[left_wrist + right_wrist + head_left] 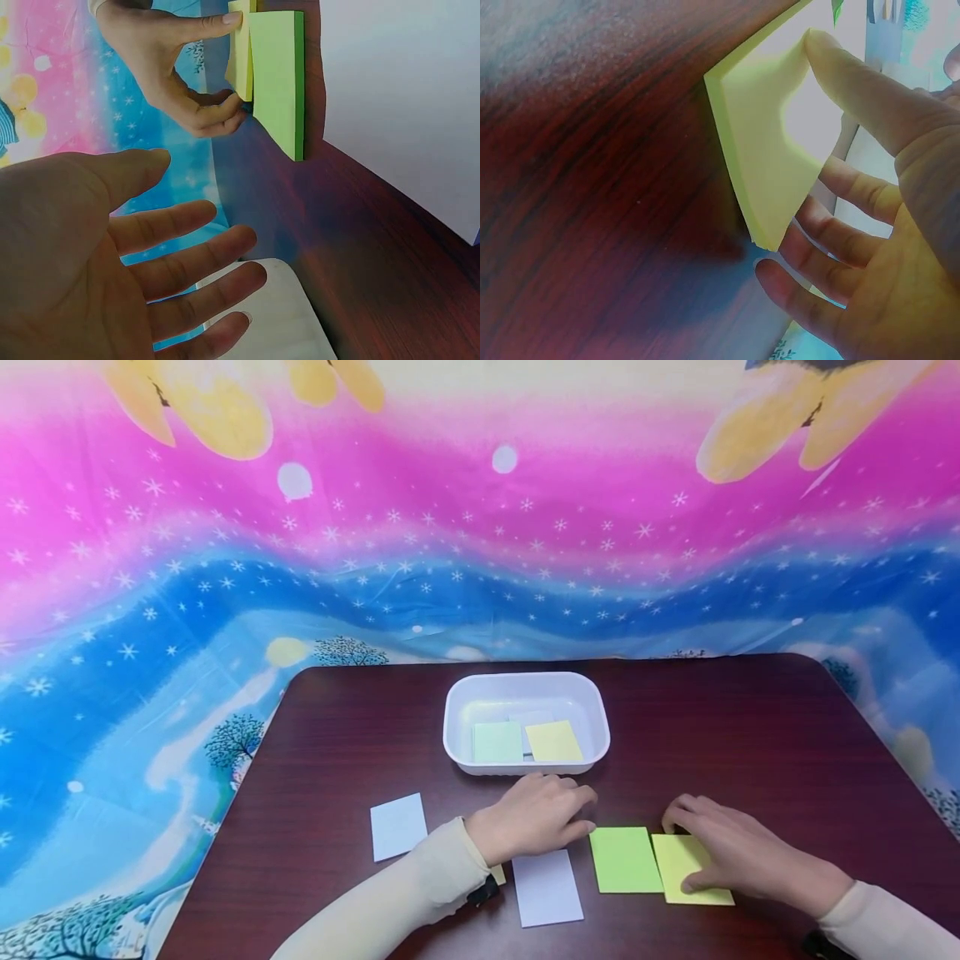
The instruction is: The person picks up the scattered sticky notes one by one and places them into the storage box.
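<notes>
Under our right hand (738, 852), yellow sticky-note pad (673, 860), gripped between thumb and fingers, probably for steadiness. Green pad (626, 860) just beside. Our left hand (532, 818) empty, fingers loose. White tub (525, 769) beyond, guess it's central so we reach easily.

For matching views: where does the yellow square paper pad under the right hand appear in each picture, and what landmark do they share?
Head: yellow square paper pad at lower right, just right of the bright green square paper pad.
Left wrist: yellow pad at top centre, left of the green one.
Right wrist: yellow pad right of centre, upper half mostly.
Shared landmark: right hand, thumb on that pad throughout.
</notes>
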A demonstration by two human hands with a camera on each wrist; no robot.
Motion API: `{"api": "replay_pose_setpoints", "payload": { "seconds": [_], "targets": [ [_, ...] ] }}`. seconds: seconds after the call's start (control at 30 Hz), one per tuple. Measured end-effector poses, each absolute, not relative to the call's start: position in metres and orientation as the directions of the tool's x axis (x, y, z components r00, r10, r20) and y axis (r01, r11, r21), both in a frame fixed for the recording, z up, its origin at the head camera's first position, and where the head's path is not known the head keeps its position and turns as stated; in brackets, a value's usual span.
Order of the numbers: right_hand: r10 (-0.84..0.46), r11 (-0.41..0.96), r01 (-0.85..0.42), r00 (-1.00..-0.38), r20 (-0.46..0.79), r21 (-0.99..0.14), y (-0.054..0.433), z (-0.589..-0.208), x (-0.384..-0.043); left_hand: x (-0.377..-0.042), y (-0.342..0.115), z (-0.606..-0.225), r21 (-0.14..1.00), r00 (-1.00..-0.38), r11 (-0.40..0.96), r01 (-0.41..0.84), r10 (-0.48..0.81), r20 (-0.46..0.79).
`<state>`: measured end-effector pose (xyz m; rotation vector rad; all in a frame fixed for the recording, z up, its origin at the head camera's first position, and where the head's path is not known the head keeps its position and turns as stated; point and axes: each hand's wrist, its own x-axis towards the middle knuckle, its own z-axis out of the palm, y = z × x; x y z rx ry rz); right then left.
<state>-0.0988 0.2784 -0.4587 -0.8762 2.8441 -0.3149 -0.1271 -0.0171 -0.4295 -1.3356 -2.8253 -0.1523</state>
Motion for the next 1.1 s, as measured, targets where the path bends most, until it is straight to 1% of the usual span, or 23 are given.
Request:
{"api": "replay_pose_setpoints", "payload": {
  "seconds": [0.3, 0.47, 0.6, 0.83, 1.0, 1.1],
  "targets": [
    [-0.582, 0.794, -0.553, -0.811, -0.053, -0.253, 0.279, -0.459, -0.099, -0.127, -0.017, -0.43, 0.083, -0.638, 0.634, 0.769, 0.769, 0.043],
    [-0.58, 0.789, -0.536, -0.81, -0.08, -0.301, 0.279, -0.458, -0.1, -0.127, -0.017, -0.43, 0.079, -0.637, 0.633, 0.77, 0.77, 0.045],
    [-0.589, 0.782, -0.536, -0.803, -0.095, -0.318, 0.28, -0.456, -0.102, -0.127, -0.017, -0.43, 0.079, -0.637, 0.633, 0.77, 0.769, 0.043],
    [-0.628, 0.737, -0.572, -0.777, -0.053, -0.36, 0.284, -0.45, -0.108, -0.128, -0.017, -0.431, 0.095, -0.633, 0.627, 0.773, 0.773, 0.042],
    [-0.625, 0.731, -0.536, -0.775, -0.097, -0.423, 0.284, -0.443, -0.112, -0.128, -0.015, -0.432, 0.101, -0.629, 0.623, 0.776, 0.777, 0.036],
    [-0.62, 0.725, -0.525, -0.78, -0.088, -0.446, 0.285, -0.439, -0.113, -0.128, -0.014, -0.433, 0.1, -0.629, 0.623, 0.776, 0.777, 0.037]
  ]
}}
